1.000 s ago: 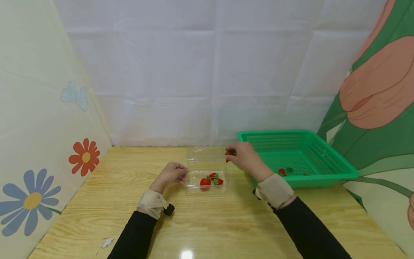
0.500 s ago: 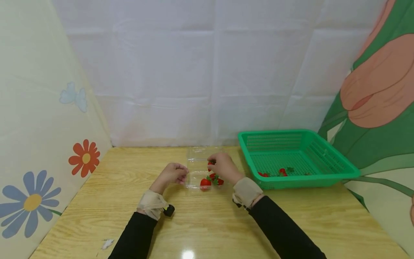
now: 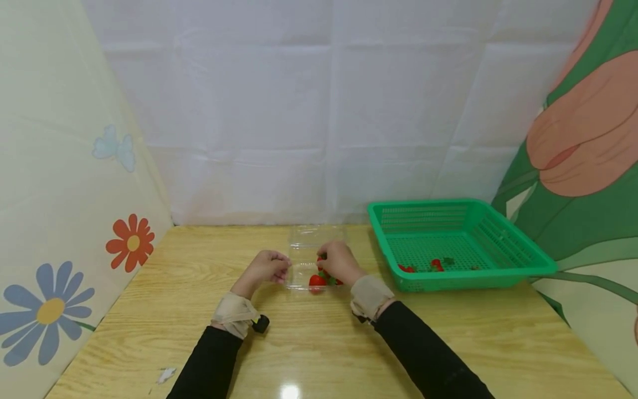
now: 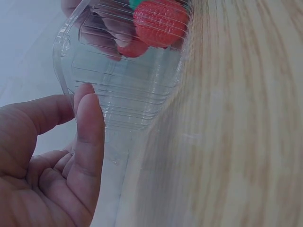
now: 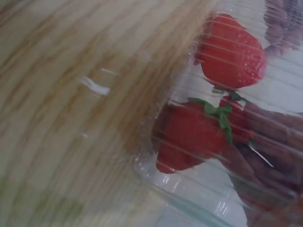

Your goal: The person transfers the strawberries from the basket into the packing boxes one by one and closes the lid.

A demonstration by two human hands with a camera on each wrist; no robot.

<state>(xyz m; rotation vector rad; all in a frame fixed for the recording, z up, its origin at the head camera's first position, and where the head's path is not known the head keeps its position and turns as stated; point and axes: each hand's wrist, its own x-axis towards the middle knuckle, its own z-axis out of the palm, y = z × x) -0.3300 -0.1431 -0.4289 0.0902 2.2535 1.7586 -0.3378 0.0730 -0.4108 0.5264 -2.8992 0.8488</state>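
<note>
A clear plastic clamshell box stands on the table with its lid folded back. My left hand pinches the box's left rim between thumb and finger, seen closely in the left wrist view. From the right, my right hand reaches down into the box, its fingertips on a red strawberry. A larger strawberry lies at the front of the box. Through the ribbed plastic, the right wrist view shows another strawberry with green leaves beside the right fingers. The right hand partly hides the other berries.
A green plastic basket stands to the right of the box, with several strawberries on its bottom. A white curtain hangs behind the wooden table. A small white scrap lies at the front left.
My right hand has moved left and down from beside the basket, bringing a strawberry into the box. My left hand stays at the rim.
</note>
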